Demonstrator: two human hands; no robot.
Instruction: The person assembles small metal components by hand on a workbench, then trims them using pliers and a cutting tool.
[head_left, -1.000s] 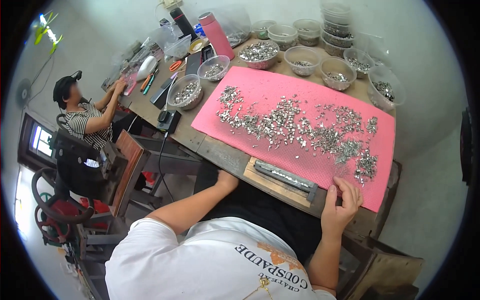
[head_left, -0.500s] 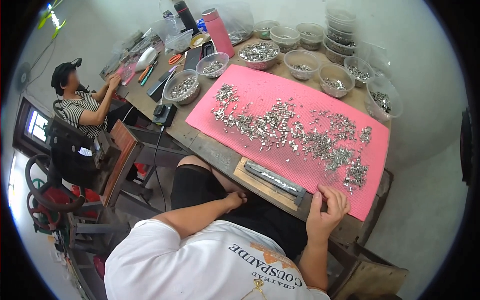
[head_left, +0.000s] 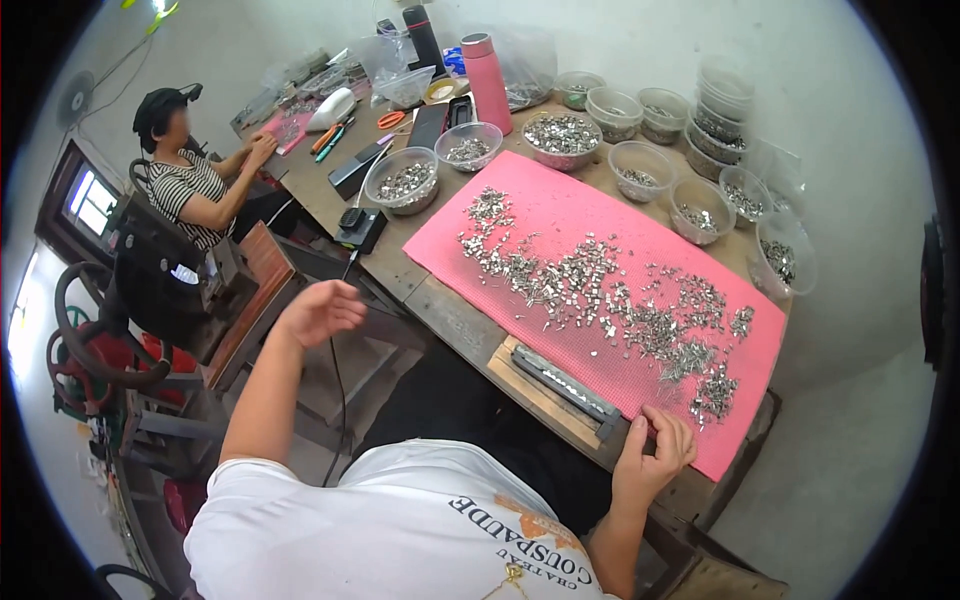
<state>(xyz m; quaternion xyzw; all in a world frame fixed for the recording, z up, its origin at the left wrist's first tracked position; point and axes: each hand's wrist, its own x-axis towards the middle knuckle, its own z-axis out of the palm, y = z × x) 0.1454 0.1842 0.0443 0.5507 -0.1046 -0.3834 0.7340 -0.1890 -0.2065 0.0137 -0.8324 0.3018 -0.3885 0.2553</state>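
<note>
Left hand [head_left: 322,312]: spread, left of mat [head_left: 558,200]
Right hand [head_left: 656,452]: curled, mat's edge; pinch unclear
Pieces [head_left: 582,277]: on mat, perhaps against sliding

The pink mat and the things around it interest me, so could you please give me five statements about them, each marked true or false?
1. The right hand is at the near edge of the pink mat. True.
2. The mat is bare. False: loose metal pieces lie across it.
3. The pink bottle stands upright beyond the mat. True.
4. The left hand holds the bottle. False: it is well away from it.
5. The grey bar lies on a wooden board. True.
</note>
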